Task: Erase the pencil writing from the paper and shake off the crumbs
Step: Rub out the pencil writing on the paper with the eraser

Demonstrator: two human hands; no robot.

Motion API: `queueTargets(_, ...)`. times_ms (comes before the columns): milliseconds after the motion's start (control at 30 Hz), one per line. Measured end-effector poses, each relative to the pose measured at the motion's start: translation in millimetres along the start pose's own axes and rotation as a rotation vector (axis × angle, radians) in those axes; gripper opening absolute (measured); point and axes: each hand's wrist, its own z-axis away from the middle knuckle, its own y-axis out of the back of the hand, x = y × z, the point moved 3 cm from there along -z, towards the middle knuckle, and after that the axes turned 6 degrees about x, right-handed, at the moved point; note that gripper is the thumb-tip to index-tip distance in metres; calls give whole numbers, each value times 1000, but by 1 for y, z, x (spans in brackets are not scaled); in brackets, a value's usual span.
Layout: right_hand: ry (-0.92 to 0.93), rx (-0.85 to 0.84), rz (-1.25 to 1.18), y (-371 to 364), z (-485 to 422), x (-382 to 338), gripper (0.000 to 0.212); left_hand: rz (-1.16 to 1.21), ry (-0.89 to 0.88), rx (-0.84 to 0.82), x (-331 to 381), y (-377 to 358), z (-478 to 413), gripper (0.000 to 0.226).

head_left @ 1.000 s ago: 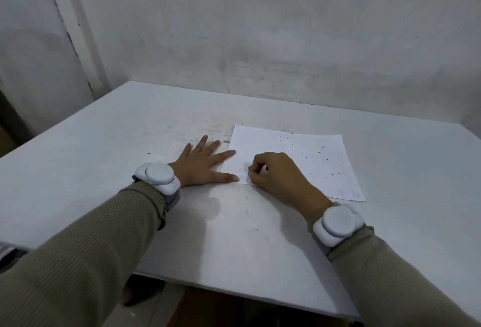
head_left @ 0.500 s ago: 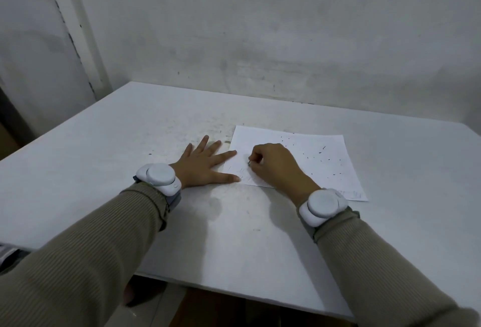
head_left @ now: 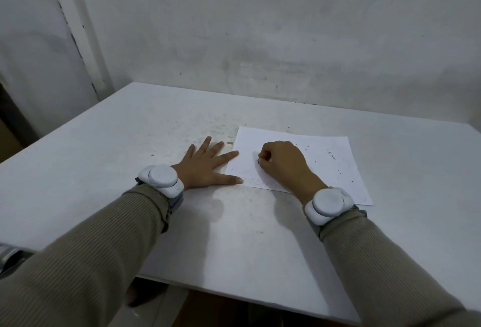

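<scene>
Ribbed khaki sleeves (head_left: 86, 261), white wrist devices (head_left: 160, 179)

Right hand (head_left: 282, 163) has slid farther up the paper (head_left: 325, 170)

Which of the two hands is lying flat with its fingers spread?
The left hand, its fingertips on the paper's left edge; the right hand is curled, pinching what looks like an eraser on the sheet.

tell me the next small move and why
Probably slide the right hand, pinching what looks like an eraser, toward the near left corner of the paper and rub there: faint pencil marks show there, and the left hand lies flat, fingertips pinning that edge.
</scene>
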Motion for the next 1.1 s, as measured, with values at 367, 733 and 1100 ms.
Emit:
queueTargets(367,-44,31,-25,0,1,0,15,-1,-24,-6,1,0,3,82)
queueTargets(733,45,-49,-174,-1,9,-13,7,0,-10,-31,2,2,2,81)
queueTargets(1100,66,-124,-123,7,7,-13,9,-21,-8,-49,1,2,0,87)
